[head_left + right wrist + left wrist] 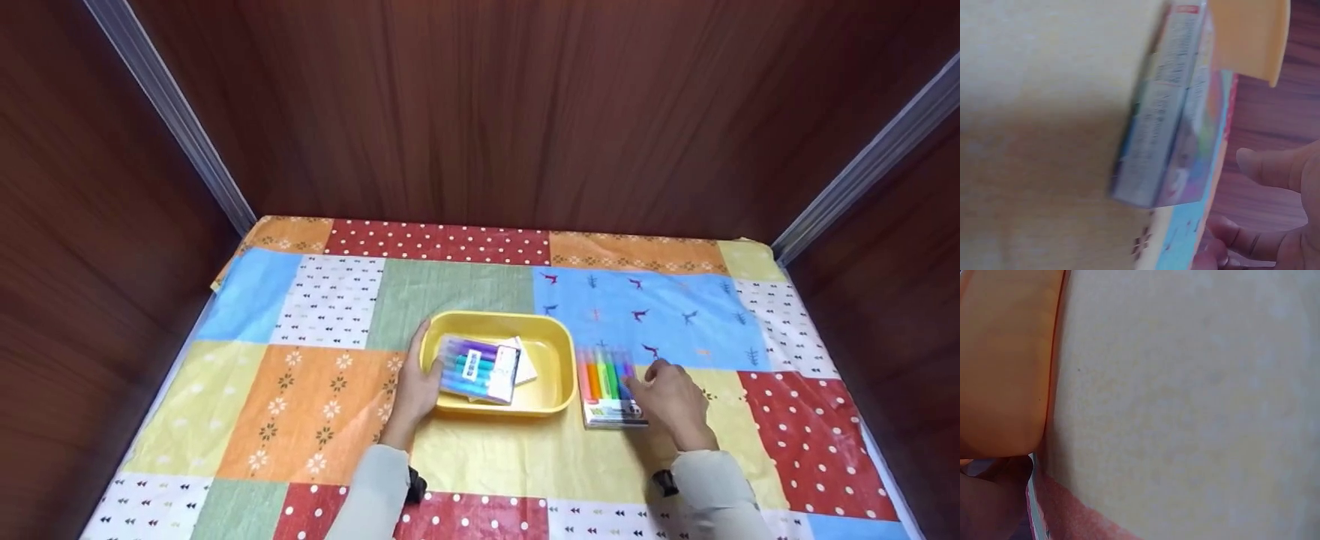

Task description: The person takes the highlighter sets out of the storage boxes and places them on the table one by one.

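Note:
A yellow plastic tub [553, 360] stands on the patchwork cloth. My left hand [420, 382] grips its left end, fingers along the outer wall and thumb over the rim. Inside lies a clear pack of purple, blue and green pens [487, 367], tilted over a white item [527, 364] whose kind is mostly hidden. To the right of the tub, a second clear pack of rainbow-coloured pens [607, 386] lies on the cloth. My right hand [671, 397] is at that pack's right side; in the right wrist view its thumb [1269, 169] and fingers are spread apart, holding nothing.
The patchwork cloth [322, 420] covers the table. Dark wood-grain panels [480, 112] rise behind it and on both sides, with metal strips [176, 112] at the corners. A dark strap [664, 482] sits on each wrist.

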The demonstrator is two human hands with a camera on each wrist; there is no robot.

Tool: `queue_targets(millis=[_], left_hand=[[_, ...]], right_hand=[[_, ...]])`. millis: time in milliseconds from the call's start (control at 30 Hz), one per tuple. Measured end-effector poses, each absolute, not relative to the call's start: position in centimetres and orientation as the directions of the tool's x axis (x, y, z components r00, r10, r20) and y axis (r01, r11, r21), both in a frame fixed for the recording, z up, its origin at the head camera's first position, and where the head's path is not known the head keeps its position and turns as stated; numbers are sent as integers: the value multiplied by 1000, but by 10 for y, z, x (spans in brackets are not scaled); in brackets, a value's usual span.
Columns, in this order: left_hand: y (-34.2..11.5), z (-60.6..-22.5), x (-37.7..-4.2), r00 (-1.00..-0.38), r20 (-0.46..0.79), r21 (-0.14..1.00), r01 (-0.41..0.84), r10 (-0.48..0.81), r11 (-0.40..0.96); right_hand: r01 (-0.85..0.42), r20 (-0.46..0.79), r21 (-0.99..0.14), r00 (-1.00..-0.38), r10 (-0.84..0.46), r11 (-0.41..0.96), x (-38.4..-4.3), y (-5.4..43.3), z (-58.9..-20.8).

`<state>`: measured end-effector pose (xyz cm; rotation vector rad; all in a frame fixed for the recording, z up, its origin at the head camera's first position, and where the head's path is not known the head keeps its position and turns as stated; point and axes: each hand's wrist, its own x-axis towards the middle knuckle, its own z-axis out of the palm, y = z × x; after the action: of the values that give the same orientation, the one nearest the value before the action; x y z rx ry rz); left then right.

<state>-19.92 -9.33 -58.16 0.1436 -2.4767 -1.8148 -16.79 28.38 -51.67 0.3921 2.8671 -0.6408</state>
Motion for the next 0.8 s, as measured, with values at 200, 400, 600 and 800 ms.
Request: queue_targets(millis=[200, 400, 600, 800], left_hand=[[-94, -581, -199, -994, 7, 956, -27, -113, 293], [-94, -582, -200, -993, 30, 958, -3, -111, 288], [-93, -581, -200, -992, 19, 953, -18, -122, 302], [-93, -580, -198, -992, 21, 952, -19, -127, 307]], right_hand=[[234, -206, -425, -966, 158, 874, -171, 274, -506], [189, -160, -407, -978, 134, 893, -176, 262, -497], [136, -124, -426, -988, 91, 894, -182, 252, -489], [102, -121, -444, -991, 53, 890, -185, 242, -482]])
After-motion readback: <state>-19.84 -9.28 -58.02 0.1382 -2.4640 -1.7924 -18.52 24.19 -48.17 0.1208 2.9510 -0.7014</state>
